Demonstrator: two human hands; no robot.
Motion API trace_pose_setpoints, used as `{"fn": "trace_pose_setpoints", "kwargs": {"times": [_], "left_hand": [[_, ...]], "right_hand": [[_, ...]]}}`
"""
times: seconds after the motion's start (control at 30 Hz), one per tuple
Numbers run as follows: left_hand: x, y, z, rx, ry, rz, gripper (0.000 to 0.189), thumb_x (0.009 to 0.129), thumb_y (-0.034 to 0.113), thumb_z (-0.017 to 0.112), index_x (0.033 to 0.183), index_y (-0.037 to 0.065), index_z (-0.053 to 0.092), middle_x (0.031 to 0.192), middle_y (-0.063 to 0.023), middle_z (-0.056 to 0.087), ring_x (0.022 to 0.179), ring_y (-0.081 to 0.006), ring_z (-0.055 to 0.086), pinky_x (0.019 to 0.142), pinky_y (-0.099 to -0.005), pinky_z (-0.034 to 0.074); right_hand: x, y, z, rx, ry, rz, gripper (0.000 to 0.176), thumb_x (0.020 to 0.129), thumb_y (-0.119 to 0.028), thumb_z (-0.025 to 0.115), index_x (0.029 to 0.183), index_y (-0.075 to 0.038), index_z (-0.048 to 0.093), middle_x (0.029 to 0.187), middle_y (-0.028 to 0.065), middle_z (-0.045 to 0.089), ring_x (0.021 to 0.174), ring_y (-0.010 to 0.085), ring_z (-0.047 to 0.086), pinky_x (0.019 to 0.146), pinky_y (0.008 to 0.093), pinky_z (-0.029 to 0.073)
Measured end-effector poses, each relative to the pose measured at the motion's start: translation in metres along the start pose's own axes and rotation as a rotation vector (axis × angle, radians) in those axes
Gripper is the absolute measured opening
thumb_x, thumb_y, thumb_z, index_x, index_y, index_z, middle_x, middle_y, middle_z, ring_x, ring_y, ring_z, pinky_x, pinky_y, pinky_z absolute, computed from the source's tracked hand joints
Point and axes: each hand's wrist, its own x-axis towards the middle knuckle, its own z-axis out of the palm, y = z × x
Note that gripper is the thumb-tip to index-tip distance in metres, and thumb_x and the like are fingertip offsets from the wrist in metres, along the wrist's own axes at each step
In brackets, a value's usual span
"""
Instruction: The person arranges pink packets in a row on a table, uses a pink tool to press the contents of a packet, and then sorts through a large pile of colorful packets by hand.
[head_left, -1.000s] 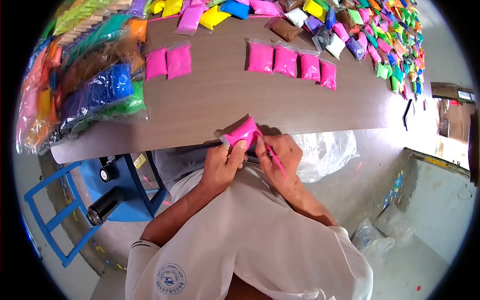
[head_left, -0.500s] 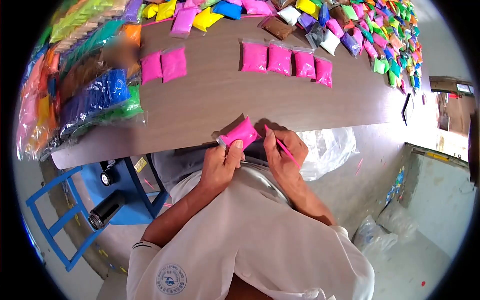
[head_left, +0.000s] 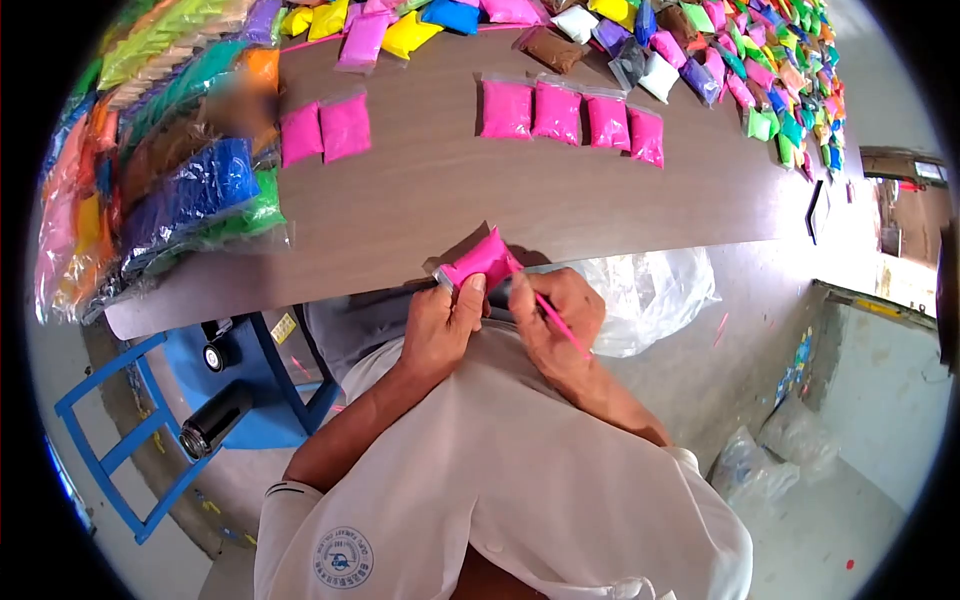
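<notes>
My left hand [head_left: 443, 322] grips a small pink packet [head_left: 476, 258] by its lower left end, just over the table's near edge. Closed around a thin pink stick [head_left: 563, 326] is my right hand [head_left: 556, 318]; the stick's upper end meets the packet's right corner. Beyond them on the table [head_left: 420, 200] lie more pink packets, a pair [head_left: 346, 126] at the left and a row of several [head_left: 556, 112] further right.
Stacked bags of coloured packets [head_left: 190, 195] fill the table's left end. A heap of small coloured packets [head_left: 770, 70] covers the far right. Clear plastic [head_left: 655, 300] hangs by the near edge. A black bottle [head_left: 215, 420] rests on a blue stool [head_left: 262, 425] at lower left.
My right hand has moved left, bringing the stick to the packet's corner. The packet stays in my left hand, nearly unmoved.
</notes>
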Motion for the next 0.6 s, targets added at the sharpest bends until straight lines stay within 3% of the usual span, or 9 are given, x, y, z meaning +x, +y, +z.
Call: {"fn": "trace_pose_setpoints", "kwargs": {"times": [0.03,0.13,0.27,0.4,0.47,0.53,0.6], "left_hand": [[0.001,0.001,0.000,0.006,-0.006,0.004,0.040,0.103,0.034,0.051,0.090,-0.002,0.062,0.066,-0.0054,0.062,0.057,-0.0127,0.058,0.055,-0.0300,0.047],[0.000,0.005,0.002,-0.010,0.029,-0.011,0.044,0.104,0.032,0.049,0.077,-0.001,0.060,0.063,-0.0036,0.059,0.059,-0.0101,0.055,0.056,-0.0288,0.045],[0.002,0.008,0.003,-0.011,0.018,0.019,0.043,0.104,0.032,0.049,0.079,-0.001,0.061,0.063,-0.0038,0.059,0.059,-0.0107,0.056,0.056,-0.0284,0.045],[-0.001,-0.004,0.001,-0.012,0.018,0.011,0.042,0.103,0.034,0.049,0.086,-0.002,0.062,0.064,-0.0050,0.061,0.058,-0.0125,0.057,0.055,-0.0298,0.046],[-0.002,-0.005,0.001,-0.009,0.015,0.012,0.041,0.103,0.035,0.049,0.088,-0.001,0.062,0.065,-0.0054,0.062,0.057,-0.0132,0.058,0.055,-0.0304,0.047],[0.000,-0.001,0.000,0.004,0.008,-0.006,0.041,0.103,0.035,0.049,0.088,-0.001,0.062,0.065,-0.0054,0.062,0.056,-0.0132,0.058,0.055,-0.0303,0.047],[-0.001,0.001,0.001,0.030,0.013,0.015,0.041,0.104,0.035,0.048,0.088,-0.001,0.062,0.065,-0.0052,0.062,0.056,-0.0130,0.058,0.055,-0.0301,0.047]], "right_hand": [[-0.001,0.003,0.006,-0.032,0.018,-0.074,0.014,0.080,0.001,0.073,0.079,-0.006,0.061,0.063,0.0090,0.056,0.054,0.0255,0.055,0.048,0.0346,0.043],[0.001,0.011,0.008,-0.003,-0.037,0.044,0.015,0.079,0.000,0.074,0.078,-0.006,0.060,0.064,0.0089,0.056,0.054,0.0264,0.055,0.049,0.0349,0.043],[-0.005,0.026,0.012,-0.051,0.070,0.061,0.017,0.079,0.000,0.073,0.076,-0.004,0.057,0.062,0.0094,0.054,0.052,0.0266,0.053,0.048,0.0342,0.042],[0.000,0.008,0.000,-0.009,0.053,0.251,0.017,0.082,-0.001,0.071,0.073,-0.004,0.057,0.061,0.0109,0.054,0.051,0.0267,0.052,0.047,0.0338,0.042],[0.006,-0.012,-0.003,0.012,-0.059,0.172,0.015,0.082,-0.002,0.072,0.074,-0.004,0.059,0.060,0.0103,0.055,0.052,0.0279,0.053,0.048,0.0338,0.043],[0.000,-0.002,0.008,0.008,-0.026,0.040,0.014,0.082,-0.002,0.072,0.075,-0.003,0.060,0.061,0.0108,0.055,0.052,0.0278,0.053,0.048,0.0338,0.043],[0.001,0.005,0.008,-0.033,-0.014,0.106,0.014,0.083,-0.003,0.072,0.076,-0.003,0.060,0.061,0.0108,0.056,0.051,0.0269,0.053,0.048,0.0338,0.043]]}}
